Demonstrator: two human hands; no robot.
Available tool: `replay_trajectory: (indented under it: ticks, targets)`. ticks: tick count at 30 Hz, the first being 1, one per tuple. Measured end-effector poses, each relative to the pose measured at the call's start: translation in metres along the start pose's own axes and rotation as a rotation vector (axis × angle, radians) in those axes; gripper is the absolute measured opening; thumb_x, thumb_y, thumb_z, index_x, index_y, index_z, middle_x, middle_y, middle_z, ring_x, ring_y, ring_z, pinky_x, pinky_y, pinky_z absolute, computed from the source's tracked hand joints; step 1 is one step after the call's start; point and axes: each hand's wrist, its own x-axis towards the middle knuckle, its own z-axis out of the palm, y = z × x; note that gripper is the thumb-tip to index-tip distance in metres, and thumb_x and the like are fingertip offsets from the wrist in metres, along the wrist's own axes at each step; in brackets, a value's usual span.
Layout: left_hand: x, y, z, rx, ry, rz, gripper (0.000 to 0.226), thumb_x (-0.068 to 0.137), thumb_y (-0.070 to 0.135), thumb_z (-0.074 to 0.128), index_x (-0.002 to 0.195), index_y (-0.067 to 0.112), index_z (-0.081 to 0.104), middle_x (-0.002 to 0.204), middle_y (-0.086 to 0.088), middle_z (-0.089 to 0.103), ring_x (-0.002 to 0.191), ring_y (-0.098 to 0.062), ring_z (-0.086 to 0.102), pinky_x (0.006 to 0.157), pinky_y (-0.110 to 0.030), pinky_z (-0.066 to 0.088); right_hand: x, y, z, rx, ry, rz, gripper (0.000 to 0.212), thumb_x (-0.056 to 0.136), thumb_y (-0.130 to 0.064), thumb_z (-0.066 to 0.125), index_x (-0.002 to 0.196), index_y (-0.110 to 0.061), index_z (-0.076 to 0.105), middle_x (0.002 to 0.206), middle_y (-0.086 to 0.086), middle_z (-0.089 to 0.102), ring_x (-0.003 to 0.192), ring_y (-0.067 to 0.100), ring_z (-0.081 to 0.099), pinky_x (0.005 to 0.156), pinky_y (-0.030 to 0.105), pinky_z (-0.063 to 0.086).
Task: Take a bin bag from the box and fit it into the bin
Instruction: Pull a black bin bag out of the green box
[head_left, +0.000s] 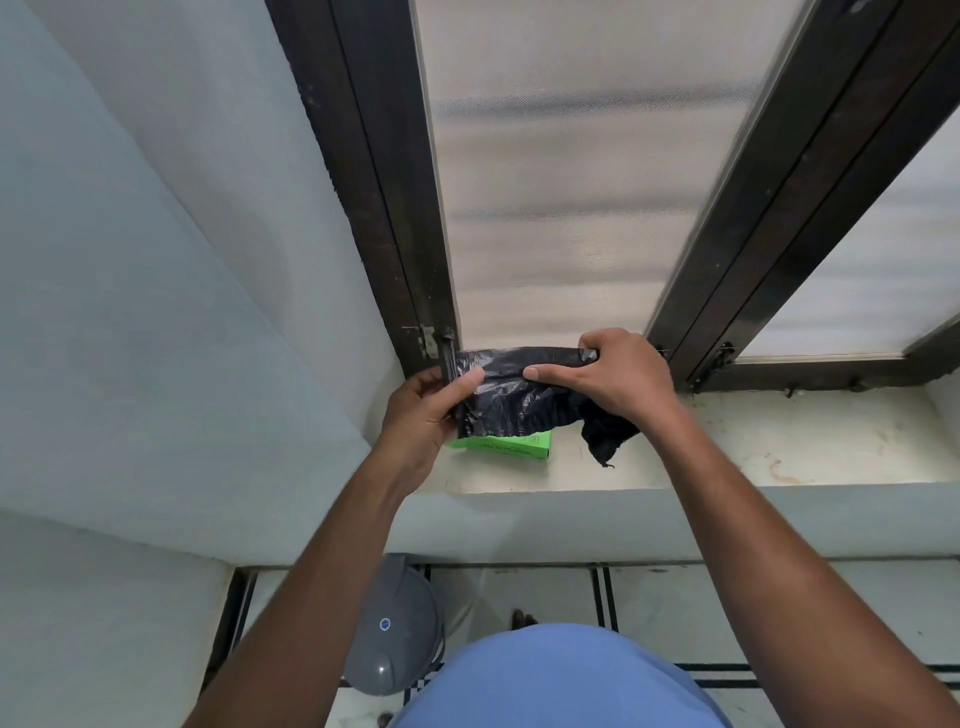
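A black bin bag (519, 395), still partly folded and crumpled, is stretched between both hands above the window sill. My left hand (423, 415) pinches its left edge with the thumb on top. My right hand (618, 376) grips its upper right part, and a loose tail of the bag hangs down below that hand. Under the bag, a green box (506, 447) lies flat on the sill, mostly hidden by the bag. The grey bin (389, 629) with a closed domed lid stands on the floor below the sill, to the left of my body.
The white sill (753, 452) runs to the right, stained in places. Behind it are dark window frames (395, 234) with frosted panes. A pale wall (130, 312) closes the left side. The tiled floor (675, 603) shows below the sill.
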Motion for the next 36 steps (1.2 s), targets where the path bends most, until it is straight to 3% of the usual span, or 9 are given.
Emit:
replay_trajectory:
  ticks: [5,8,11,15,20,23,27,33,36]
  targets:
    - [-0.003,0.004,0.001,-0.196,0.018,-0.057,0.024,0.109,0.018,0.060,0.127,0.005,0.069,0.107,-0.012,0.077,0.096,-0.027,0.075,0.078,-0.041,0.068,0.004,0.000,0.004,-0.160,0.028,0.030,0.080,0.070,-0.099,0.071,0.086,-0.021,0.063,0.081,-0.004,0.070,0.085,0.023,0.070,0.066,0.035,0.047]
    - [-0.007,0.006,0.001,-0.206,-0.010,-0.082,0.026,0.112,0.023,0.057,0.128,0.008,0.070,0.107,-0.011,0.077,0.092,-0.024,0.076,0.087,-0.045,0.065,0.004,-0.005,0.003,-0.311,0.054,0.010,0.077,0.082,-0.087,0.072,0.126,-0.024,0.066,0.112,0.000,0.074,0.117,0.029,0.067,0.101,0.051,0.049]
    - [-0.011,0.006,0.006,-0.064,-0.070,-0.049,0.041,0.106,0.032,0.070,0.136,0.004,0.070,0.127,-0.014,0.078,0.118,-0.032,0.075,0.102,-0.049,0.060,0.002,-0.024,-0.003,-0.331,0.074,-0.070,0.076,0.095,-0.071,0.065,0.152,-0.021,0.055,0.136,0.004,0.072,0.135,0.032,0.060,0.119,0.061,0.038]
    - [-0.016,0.004,0.011,0.040,-0.110,0.023,0.038,0.102,0.018,0.075,0.137,0.005,0.068,0.132,-0.018,0.077,0.127,-0.035,0.072,0.104,-0.048,0.061,-0.010,-0.058,-0.005,0.073,-0.203,-0.182,0.080,0.103,-0.078,0.051,0.162,-0.024,0.049,0.157,-0.001,0.064,0.143,0.025,0.061,0.114,0.049,0.049]
    - [-0.027,0.014,0.011,0.074,-0.165,0.061,0.043,0.095,0.019,0.080,0.136,0.014,0.069,0.130,-0.012,0.079,0.121,-0.028,0.076,0.094,-0.045,0.065,-0.015,-0.062,0.019,0.499,-0.519,-0.090,0.076,0.098,-0.086,0.053,0.117,-0.018,0.079,0.116,0.001,0.083,0.109,0.021,0.079,0.099,0.041,0.061]
    - [-0.029,0.020,0.003,0.066,-0.125,0.040,0.041,0.096,0.022,0.079,0.135,0.010,0.071,0.128,-0.016,0.079,0.119,-0.032,0.077,0.091,-0.047,0.066,-0.008,-0.052,0.027,0.513,-0.442,-0.102,0.088,0.091,-0.089,0.064,0.097,-0.001,0.073,0.085,0.003,0.073,0.079,0.018,0.070,0.082,0.041,0.053]
    - [-0.025,0.021,-0.008,-0.023,-0.066,-0.044,0.033,0.110,0.021,0.061,0.137,0.006,0.072,0.130,-0.016,0.077,0.116,-0.031,0.075,0.088,-0.044,0.066,-0.004,-0.040,0.023,0.506,-0.325,-0.101,0.063,0.084,-0.073,0.085,0.074,-0.014,0.065,0.070,-0.006,0.067,0.068,0.011,0.065,0.070,0.033,0.050]
    - [-0.026,0.020,-0.003,0.015,-0.100,-0.005,0.036,0.102,0.014,0.073,0.135,-0.001,0.069,0.135,-0.021,0.075,0.120,-0.031,0.075,0.098,-0.042,0.065,-0.004,-0.035,0.019,0.432,-0.235,-0.109,0.081,0.061,-0.081,0.096,0.069,-0.008,0.061,0.063,0.006,0.062,0.059,0.012,0.058,0.062,0.033,0.041]
    - [-0.021,0.016,-0.004,-0.069,-0.071,-0.059,0.039,0.111,0.018,0.058,0.143,-0.003,0.064,0.140,-0.027,0.069,0.117,-0.033,0.069,0.105,-0.055,0.059,-0.008,-0.032,0.013,0.420,-0.167,-0.093,0.070,0.068,-0.073,0.098,0.063,-0.019,0.053,0.054,-0.010,0.051,0.052,0.005,0.050,0.055,0.026,0.037]
